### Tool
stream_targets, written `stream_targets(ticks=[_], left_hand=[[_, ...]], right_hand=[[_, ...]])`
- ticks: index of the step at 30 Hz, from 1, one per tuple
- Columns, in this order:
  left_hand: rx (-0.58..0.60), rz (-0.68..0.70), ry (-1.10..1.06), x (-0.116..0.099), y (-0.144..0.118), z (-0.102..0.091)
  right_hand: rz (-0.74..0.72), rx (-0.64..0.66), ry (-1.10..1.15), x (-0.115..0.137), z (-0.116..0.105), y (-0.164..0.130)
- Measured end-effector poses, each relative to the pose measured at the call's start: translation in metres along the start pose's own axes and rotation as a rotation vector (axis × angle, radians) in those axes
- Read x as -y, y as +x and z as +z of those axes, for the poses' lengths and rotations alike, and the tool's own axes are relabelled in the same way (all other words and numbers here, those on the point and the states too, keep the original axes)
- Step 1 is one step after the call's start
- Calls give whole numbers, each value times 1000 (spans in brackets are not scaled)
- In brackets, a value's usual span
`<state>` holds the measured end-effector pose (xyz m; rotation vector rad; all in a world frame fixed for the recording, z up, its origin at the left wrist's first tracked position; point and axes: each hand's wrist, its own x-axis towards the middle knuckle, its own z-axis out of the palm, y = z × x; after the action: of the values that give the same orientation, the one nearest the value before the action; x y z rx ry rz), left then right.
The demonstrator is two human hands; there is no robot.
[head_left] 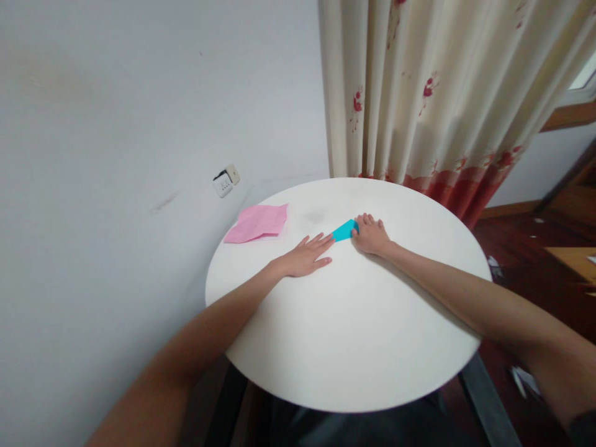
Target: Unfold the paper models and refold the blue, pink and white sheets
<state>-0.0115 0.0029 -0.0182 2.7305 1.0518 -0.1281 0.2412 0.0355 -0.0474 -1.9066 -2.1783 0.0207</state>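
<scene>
A piece of bright blue folded paper [344,230], narrow at its left end and wider at its right, lies on the white round table [344,335]. My left hand [305,256] rests flat on the tabletop with its fingers spread, the fingertips touching the paper's narrow left end. At the other end, my right hand [371,234] has bent fingers over the paper's edge, its thumb and forefinger against the blue. Part of the paper is hidden under that hand.
Pink sheets of paper [258,223] lie at the table's left rim. Behind the table stand a white wall with a socket [222,184] and a floral curtain [410,93]. A wooden surface [572,257] stands at the far right.
</scene>
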Motion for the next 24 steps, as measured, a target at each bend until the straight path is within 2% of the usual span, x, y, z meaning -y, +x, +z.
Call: stream_targets(ticks=[3,5,10,12,18,24], left_hand=[[13,1,5,-1,0,-2],[16,6,7,-1,1,-2],[16,0,23,3,4,1],[16,-5,27,4,4,2],[6,6,16,5,4,2],[40,-9,17,1,3,-1]], right_hand=[[-55,-151,-53,7,-5,-6],[-155,-179,-47,14,-7,-11],[-487,-27,78,25,1,-14],[-552,34,122,25,4,-13],[-548,109,123,21,3,-11],[-473,170,91,22,1,-11]])
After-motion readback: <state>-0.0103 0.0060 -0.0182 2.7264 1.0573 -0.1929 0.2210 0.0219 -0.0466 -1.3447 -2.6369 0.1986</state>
